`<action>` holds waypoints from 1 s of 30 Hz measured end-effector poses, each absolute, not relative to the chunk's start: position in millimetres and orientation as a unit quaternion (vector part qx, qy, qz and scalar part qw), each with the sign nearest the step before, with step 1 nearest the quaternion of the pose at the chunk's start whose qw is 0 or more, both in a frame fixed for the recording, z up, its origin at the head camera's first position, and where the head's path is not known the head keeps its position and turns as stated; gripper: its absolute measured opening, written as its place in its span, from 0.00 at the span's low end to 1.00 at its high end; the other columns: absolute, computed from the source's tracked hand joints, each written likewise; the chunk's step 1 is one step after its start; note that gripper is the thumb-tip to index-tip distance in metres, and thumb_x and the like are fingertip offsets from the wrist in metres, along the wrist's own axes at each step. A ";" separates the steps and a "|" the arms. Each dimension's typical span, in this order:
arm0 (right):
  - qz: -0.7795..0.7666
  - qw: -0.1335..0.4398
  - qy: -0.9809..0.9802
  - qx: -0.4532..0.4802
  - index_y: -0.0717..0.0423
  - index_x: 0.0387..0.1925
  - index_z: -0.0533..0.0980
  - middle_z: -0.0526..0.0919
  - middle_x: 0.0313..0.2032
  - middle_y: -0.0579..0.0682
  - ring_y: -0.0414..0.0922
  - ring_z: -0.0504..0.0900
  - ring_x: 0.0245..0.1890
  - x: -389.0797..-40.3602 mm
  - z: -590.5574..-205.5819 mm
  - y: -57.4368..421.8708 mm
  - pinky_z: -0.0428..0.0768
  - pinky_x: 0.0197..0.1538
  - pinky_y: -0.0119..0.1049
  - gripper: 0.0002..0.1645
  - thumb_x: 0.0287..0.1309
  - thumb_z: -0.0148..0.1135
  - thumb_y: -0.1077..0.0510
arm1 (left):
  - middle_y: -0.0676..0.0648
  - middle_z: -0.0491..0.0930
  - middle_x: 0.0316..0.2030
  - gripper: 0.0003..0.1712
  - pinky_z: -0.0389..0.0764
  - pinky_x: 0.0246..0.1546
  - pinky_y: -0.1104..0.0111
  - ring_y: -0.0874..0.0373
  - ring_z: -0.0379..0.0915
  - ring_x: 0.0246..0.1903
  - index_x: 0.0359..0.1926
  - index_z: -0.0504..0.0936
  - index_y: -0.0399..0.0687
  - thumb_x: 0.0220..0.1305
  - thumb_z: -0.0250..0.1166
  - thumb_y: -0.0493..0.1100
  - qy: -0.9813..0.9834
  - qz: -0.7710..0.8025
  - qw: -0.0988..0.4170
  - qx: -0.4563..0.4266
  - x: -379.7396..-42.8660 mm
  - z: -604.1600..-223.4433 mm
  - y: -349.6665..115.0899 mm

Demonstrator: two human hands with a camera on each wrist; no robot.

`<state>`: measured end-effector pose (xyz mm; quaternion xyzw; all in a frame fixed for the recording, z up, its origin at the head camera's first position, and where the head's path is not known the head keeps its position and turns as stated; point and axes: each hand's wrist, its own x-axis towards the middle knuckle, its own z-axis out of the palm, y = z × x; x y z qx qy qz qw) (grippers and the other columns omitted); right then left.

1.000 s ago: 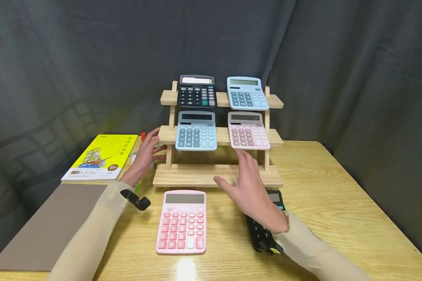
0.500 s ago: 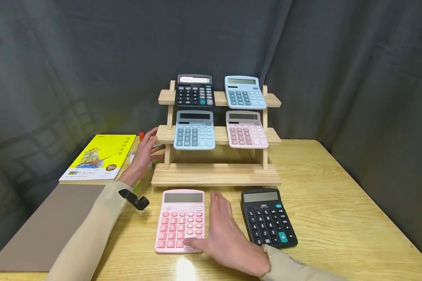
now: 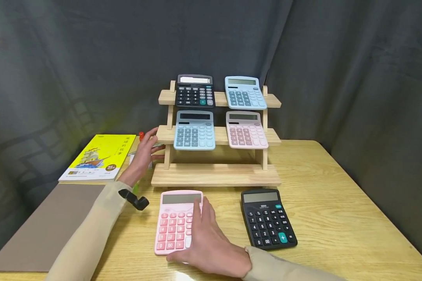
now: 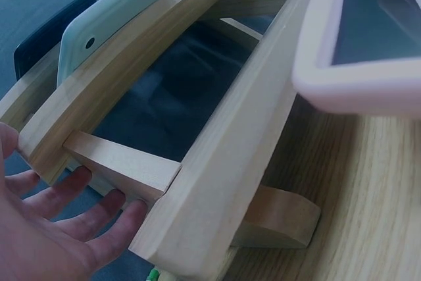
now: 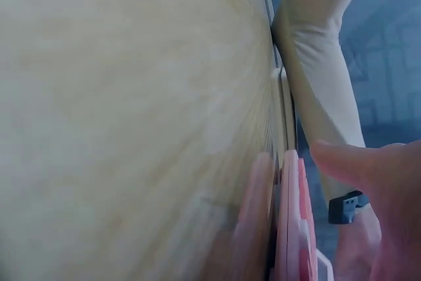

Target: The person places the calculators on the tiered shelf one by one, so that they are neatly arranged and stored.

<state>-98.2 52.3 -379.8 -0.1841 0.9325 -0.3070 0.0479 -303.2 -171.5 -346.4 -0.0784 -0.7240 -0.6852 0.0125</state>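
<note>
My right hand reaches over the right side of a pink calculator lying on the table. Its fingers extend along that side, and the thumb is near the bottom edge. In the right wrist view a gap shows between thumb and calculator. My left hand rests its fingers against the left side of a wooden tiered rack; in the left wrist view they touch the side support. A black calculator lies to the right of the pink one.
On the rack's top tier are a black calculator and a light blue one. The middle tier bears another blue calculator and a pale pink one. Left lie a yellow book and a brown board. A dark curtain hangs behind.
My right hand has come down from the pale pink calculator on the rack, moving left and toward me to the pink calculator, which has shifted slightly left. My left hand stays at the rack.
</note>
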 end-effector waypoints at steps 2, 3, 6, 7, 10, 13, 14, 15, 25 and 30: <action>-0.301 0.047 0.933 -0.193 0.67 0.78 0.35 0.34 0.76 0.72 0.62 0.41 0.76 -100.7 -380.3 50.3 0.63 0.70 0.55 0.89 0.35 0.80 0.29 | 0.38 0.58 0.74 0.34 0.69 0.64 0.43 0.37 0.65 0.67 0.81 0.48 0.57 0.81 0.41 0.56 -0.723 -0.687 0.013 -0.077 -303.3 -347.2 -171.7; -0.299 0.047 0.932 -0.198 0.68 0.78 0.36 0.34 0.76 0.73 0.63 0.41 0.76 -101.8 -380.3 49.3 0.62 0.70 0.56 0.89 0.35 0.80 0.29 | 0.38 0.58 0.74 0.34 0.69 0.64 0.43 0.37 0.65 0.67 0.81 0.48 0.57 0.81 0.42 0.56 -0.723 -0.686 0.014 -0.076 -303.2 -347.4 -171.8; -0.295 0.042 0.933 -0.204 0.68 0.78 0.37 0.34 0.76 0.73 0.63 0.42 0.76 -104.8 -381.0 45.8 0.62 0.70 0.55 0.89 0.33 0.81 0.28 | 0.38 0.58 0.74 0.34 0.68 0.64 0.43 0.37 0.64 0.67 0.81 0.47 0.57 0.81 0.42 0.56 -0.723 -0.686 0.013 -0.076 -303.0 -347.7 -172.0; -0.291 0.043 0.934 -0.204 0.67 0.78 0.37 0.34 0.76 0.73 0.63 0.41 0.76 -105.2 -381.1 44.6 0.62 0.71 0.55 0.90 0.32 0.81 0.27 | 0.38 0.58 0.74 0.34 0.68 0.65 0.43 0.37 0.64 0.67 0.81 0.47 0.58 0.81 0.42 0.56 -0.723 -0.686 0.012 -0.075 -302.8 -347.5 -172.0; -0.276 0.053 0.938 -0.203 0.64 0.79 0.37 0.32 0.77 0.71 0.62 0.39 0.77 -105.7 -381.6 40.4 0.58 0.72 0.55 0.91 0.30 0.80 0.25 | 0.38 0.57 0.75 0.34 0.68 0.65 0.43 0.37 0.64 0.67 0.81 0.48 0.58 0.80 0.42 0.57 -0.726 -0.684 0.011 -0.070 -302.4 -346.9 -171.9; -0.255 0.056 0.942 -0.210 0.63 0.80 0.38 0.31 0.77 0.71 0.62 0.38 0.77 -106.0 -382.1 36.3 0.54 0.74 0.56 0.90 0.30 0.79 0.24 | 0.38 0.57 0.75 0.34 0.68 0.65 0.43 0.37 0.64 0.67 0.81 0.48 0.58 0.80 0.41 0.57 -0.724 -0.686 0.012 -0.071 -302.3 -346.5 -171.6; -0.250 0.055 0.944 -0.210 0.63 0.80 0.38 0.32 0.77 0.71 0.63 0.38 0.77 -105.7 -382.1 35.3 0.53 0.74 0.57 0.90 0.30 0.79 0.24 | 0.38 0.58 0.74 0.34 0.68 0.65 0.43 0.37 0.64 0.67 0.81 0.48 0.58 0.81 0.41 0.56 -0.723 -0.687 0.013 -0.072 -302.5 -346.6 -171.5; -0.248 0.056 0.944 -0.208 0.62 0.80 0.38 0.31 0.77 0.70 0.63 0.38 0.77 -105.6 -382.1 34.6 0.52 0.74 0.57 0.90 0.31 0.79 0.25 | 0.38 0.58 0.74 0.34 0.68 0.64 0.43 0.37 0.64 0.67 0.81 0.48 0.58 0.81 0.41 0.56 -0.722 -0.688 0.013 -0.074 -302.7 -346.7 -171.1; -0.229 0.041 0.953 -0.196 0.59 0.80 0.37 0.30 0.78 0.65 0.61 0.37 0.77 -99.8 -380.7 26.4 0.52 0.74 0.57 0.90 0.30 0.78 0.23 | 0.37 0.58 0.74 0.34 0.67 0.65 0.41 0.36 0.64 0.67 0.81 0.48 0.57 0.81 0.41 0.57 -0.728 -0.681 0.014 -0.080 -303.6 -344.7 -170.6; -0.209 0.045 0.960 -0.179 0.57 0.81 0.37 0.30 0.79 0.62 0.60 0.38 0.78 -100.2 -380.2 18.4 0.53 0.74 0.57 0.89 0.30 0.78 0.23 | 0.38 0.57 0.75 0.34 0.67 0.65 0.42 0.36 0.64 0.68 0.81 0.48 0.58 0.80 0.41 0.57 -0.730 -0.680 0.011 -0.074 -302.8 -344.7 -171.4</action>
